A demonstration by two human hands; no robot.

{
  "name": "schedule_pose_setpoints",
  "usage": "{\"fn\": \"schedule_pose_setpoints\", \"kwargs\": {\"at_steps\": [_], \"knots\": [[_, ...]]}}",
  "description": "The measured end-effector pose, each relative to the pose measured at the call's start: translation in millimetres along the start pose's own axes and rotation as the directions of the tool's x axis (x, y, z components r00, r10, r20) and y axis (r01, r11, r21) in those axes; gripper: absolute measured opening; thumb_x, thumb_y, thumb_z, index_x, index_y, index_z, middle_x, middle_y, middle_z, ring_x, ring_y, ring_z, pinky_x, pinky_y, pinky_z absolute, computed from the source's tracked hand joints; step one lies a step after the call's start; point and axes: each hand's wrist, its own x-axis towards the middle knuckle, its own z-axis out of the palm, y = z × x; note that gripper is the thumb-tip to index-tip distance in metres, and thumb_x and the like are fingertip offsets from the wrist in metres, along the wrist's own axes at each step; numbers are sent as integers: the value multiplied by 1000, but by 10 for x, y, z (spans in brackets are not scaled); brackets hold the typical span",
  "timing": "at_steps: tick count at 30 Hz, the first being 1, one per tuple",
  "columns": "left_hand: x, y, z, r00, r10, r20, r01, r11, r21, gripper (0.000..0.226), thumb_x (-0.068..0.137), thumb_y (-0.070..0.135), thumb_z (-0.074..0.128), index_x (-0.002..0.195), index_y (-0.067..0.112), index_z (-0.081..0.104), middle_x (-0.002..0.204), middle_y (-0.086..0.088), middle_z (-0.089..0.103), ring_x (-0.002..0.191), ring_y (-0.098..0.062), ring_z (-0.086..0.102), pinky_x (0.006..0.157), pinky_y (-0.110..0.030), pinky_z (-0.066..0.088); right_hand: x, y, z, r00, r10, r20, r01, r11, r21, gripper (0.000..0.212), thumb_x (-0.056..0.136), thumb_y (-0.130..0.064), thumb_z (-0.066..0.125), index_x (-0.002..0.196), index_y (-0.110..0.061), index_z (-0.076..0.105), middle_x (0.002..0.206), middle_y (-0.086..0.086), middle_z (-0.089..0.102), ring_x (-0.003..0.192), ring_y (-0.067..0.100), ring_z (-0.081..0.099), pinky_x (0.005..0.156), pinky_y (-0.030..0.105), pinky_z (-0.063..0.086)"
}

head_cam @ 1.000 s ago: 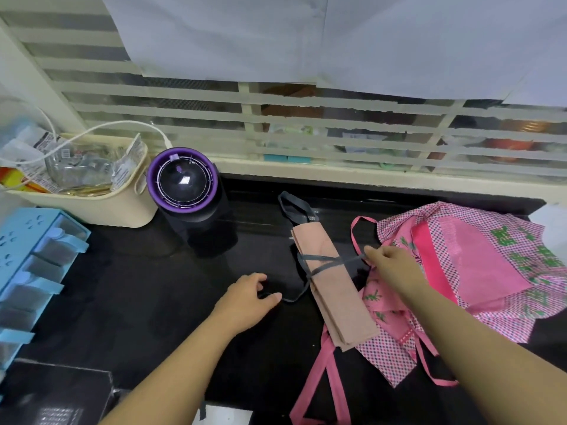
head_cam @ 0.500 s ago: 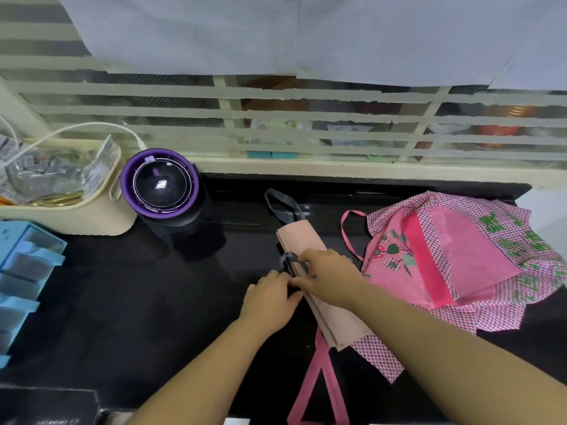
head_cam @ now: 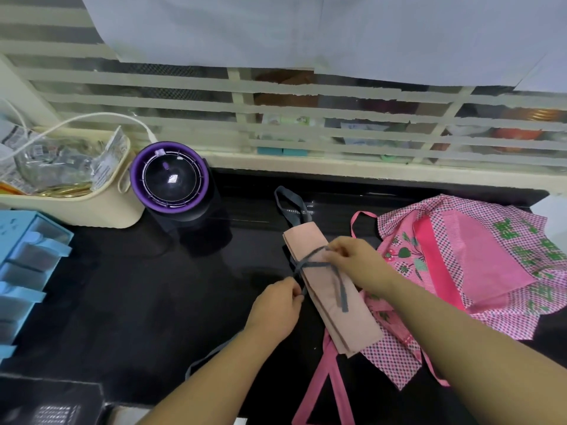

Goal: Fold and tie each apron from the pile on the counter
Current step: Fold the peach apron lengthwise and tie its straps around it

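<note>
Head view: left grip (head_cam: 276, 305) and right grip (head_cam: 356, 259) have been drawn apart over the folded peach cloth apron (head_cam: 328, 305), each pinching the thin grey strap (head_cam: 310, 263) (knot judged tightening).

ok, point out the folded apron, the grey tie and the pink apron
folded apron (head_cam: 352, 326): head view, bare lower panel
grey tie (head_cam: 340, 291): head view, loose end on the fold
pink apron (head_cam: 478, 265): head view, plain pink panel
</note>
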Motion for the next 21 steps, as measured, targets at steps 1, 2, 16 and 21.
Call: {"fn": "schedule_pose_setpoints", "kwargs": {"at_steps": [1,2,16,21], "knots": [[-11,1,-10,1000,1,13,0,1000,-10,16,97,25,52,107,16,60,102,0,64,87,-14,60,77,-30,51,-31,18,-63,999,35,-31,-30,987,157,12,95,-21,57,91,-12,65,76,-3,62,70,10,55,68,21,45],[-23,7,-14,1000,5,24,-5,1000,-9,15,97,25,52,107,16,60,101,1,64,86,-13,60,77,-30,51,-67,53,-118,995,89,-37,-70,935,349,13,95,-18,56,87,-12,64,72,-3,59,69,10,53,72,23,47],[-54,77,-20,999,15,50,-19,996,87,12,99,23,46,106,18,55,103,2,58,83,-10,52,72,-24,45,-108,435,-254,864,492,107,-125,4,992,29,104,-17,36,95,2,56,62,3,68,49,9,65,52,24,57],[-38,139,51,980,-42,194,69,989,-131,22,100,21,45,111,18,64,110,1,60,98,-14,59,87,-27,48,-124,511,-147,833,544,99,-181,100,978,32,106,-26,26,94,-11,52,91,3,65,71,12,65,68,35,48]]}}
